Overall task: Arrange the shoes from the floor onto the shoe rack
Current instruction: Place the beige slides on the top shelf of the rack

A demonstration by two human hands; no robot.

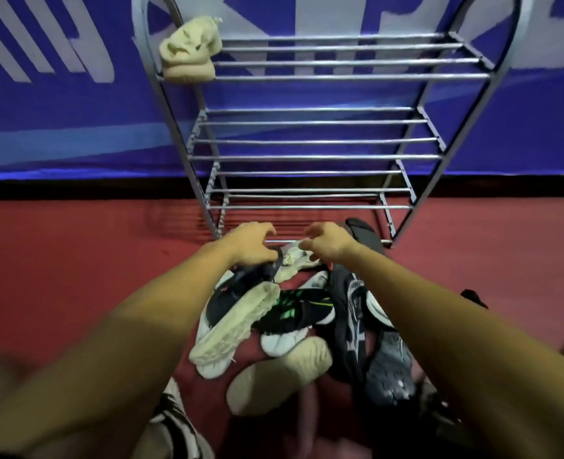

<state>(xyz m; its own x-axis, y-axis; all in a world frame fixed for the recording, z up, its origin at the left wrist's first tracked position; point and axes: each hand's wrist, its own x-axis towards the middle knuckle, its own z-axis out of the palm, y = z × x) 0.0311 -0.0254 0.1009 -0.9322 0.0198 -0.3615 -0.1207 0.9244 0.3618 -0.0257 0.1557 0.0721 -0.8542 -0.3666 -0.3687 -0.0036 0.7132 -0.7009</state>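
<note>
Head view: both arms reach forward to the far end of the shoe pile, toward 12 o'clock. The left hand is curled on the collar of a dark shoe; whether it truly grips is hard to tell, as the fingers hide the contact. The right hand pinches narrowly at the top of a cream shoe, perhaps its lace or tongue; blur keeps me from being sure. The two hands are near each other, the cream shoe between them and about equally near to both. That shoe's long axis runs roughly from 1 o'clock down to 7 o'clock.

The rack stands straight ahead at 12 o'clock, its lowest bars just beyond the fingertips. My judgement is that the coming move is a short lift up and forward. One cream shoe sits at 10 o'clock on the top tier's left end; the other tiers show bare bars.

The rest of the pile lies on red floor from 5 to 7 o'clock, shoes overlapping, some sole up. A blue banner backs the rack.
</note>
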